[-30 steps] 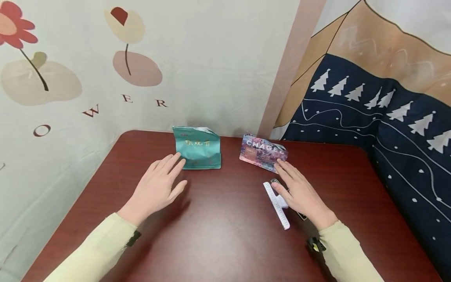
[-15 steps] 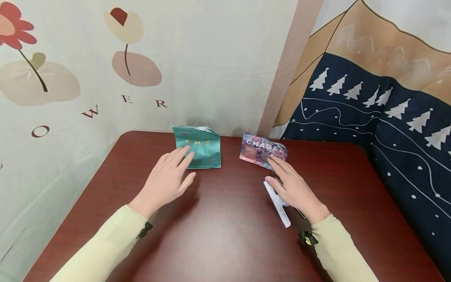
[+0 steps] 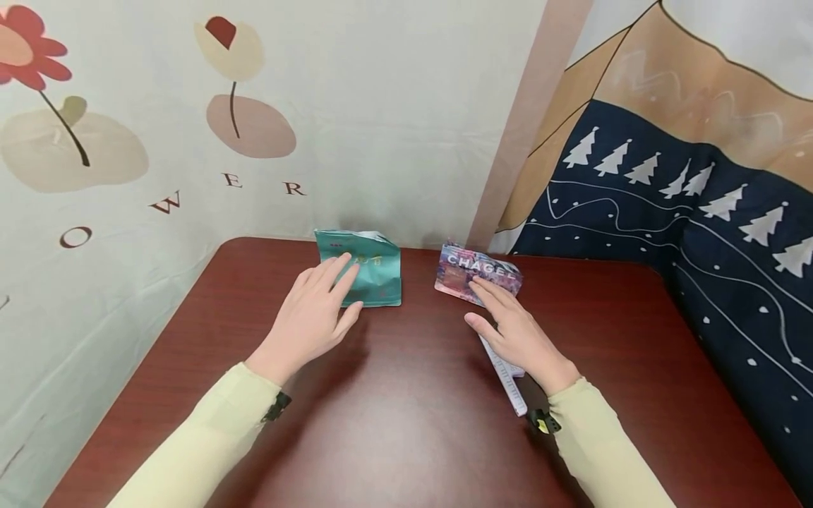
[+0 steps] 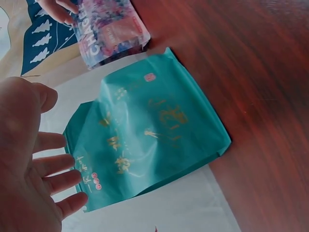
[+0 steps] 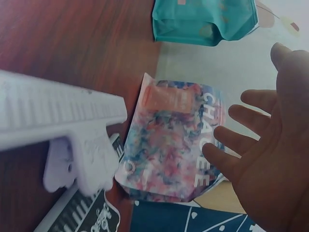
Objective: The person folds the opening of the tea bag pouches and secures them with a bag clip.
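My left hand (image 3: 305, 321) hovers in front of a teal foil pouch (image 3: 383, 286), fingers extended and palm down. In the left wrist view its fingertips are close to the pouch's top edge; whether they touch it, I cannot tell. To the right, my right hand (image 3: 524, 342) is held with straight fingers before a pink and blue CHAGEE pouch (image 3: 452, 276). Below that hand lies a white bag clip (image 3: 508, 384), partly covered in the head view. A black patterned strip (image 5: 72, 212), probably a second clip, shows beside it in the right wrist view. Neither hand holds anything.
Both pouches stand near the back edge of a dark red wooden table (image 3: 406, 437). Behind it hangs a pale printed cloth (image 3: 394, 127). A navy cloth with white trees (image 3: 610, 219) borders the right side.
My left hand has moved right and slightly forward, now overlapping the teal pouch more. My right hand has shifted left, over the white bag clip. The pouches and clip stay put.
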`<action>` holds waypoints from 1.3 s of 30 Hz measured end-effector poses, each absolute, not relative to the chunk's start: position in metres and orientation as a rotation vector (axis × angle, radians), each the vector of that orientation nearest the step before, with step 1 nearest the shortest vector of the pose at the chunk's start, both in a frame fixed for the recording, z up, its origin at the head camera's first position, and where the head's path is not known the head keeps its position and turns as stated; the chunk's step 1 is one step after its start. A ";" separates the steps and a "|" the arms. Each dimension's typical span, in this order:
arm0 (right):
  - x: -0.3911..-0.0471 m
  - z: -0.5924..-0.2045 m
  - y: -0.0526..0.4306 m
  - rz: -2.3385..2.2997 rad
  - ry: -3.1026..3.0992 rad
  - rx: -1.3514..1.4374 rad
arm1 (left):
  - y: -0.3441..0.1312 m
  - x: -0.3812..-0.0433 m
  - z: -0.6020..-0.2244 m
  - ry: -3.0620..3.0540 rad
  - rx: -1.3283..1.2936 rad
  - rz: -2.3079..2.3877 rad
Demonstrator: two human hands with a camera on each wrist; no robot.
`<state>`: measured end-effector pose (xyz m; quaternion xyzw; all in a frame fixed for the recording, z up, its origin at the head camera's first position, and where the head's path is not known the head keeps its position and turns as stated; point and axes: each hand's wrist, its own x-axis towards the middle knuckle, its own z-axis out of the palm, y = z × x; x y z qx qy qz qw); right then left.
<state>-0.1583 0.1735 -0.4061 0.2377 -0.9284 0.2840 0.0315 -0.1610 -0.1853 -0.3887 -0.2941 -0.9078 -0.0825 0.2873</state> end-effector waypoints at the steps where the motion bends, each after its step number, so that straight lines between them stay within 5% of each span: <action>1: -0.159 -0.406 0.172 0.882 -2.856 0.731 | -0.184 -0.162 -0.387 -2.426 -0.785 -0.218; 39: -0.189 -0.393 0.115 0.956 -2.729 0.851 | -0.174 -0.183 -0.356 -2.451 -0.741 -0.160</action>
